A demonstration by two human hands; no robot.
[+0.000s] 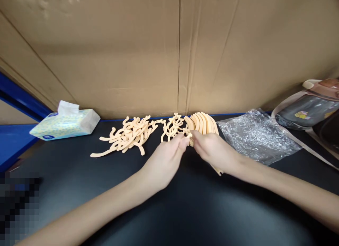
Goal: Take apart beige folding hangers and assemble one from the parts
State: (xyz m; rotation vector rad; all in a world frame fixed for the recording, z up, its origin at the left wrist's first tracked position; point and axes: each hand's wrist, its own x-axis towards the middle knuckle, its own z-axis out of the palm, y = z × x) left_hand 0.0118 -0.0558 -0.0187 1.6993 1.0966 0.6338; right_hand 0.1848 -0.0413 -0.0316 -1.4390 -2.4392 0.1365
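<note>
From where I stand, the left hand (166, 159) is closed, thumb and finger pinching a small pale-beige wood-like piece (189, 135) above the matte black tabletop (169, 210), while the right hand (215, 150) meets it with curled fingers, though blur means I can't tell whether they grip anything. Just behind the hands: a small heap of thin beige curved pieces (171, 127) and a neat row of wider beige curved strips (202, 122), with a crinkled clear plastic bag (259, 136) to the right.
</note>
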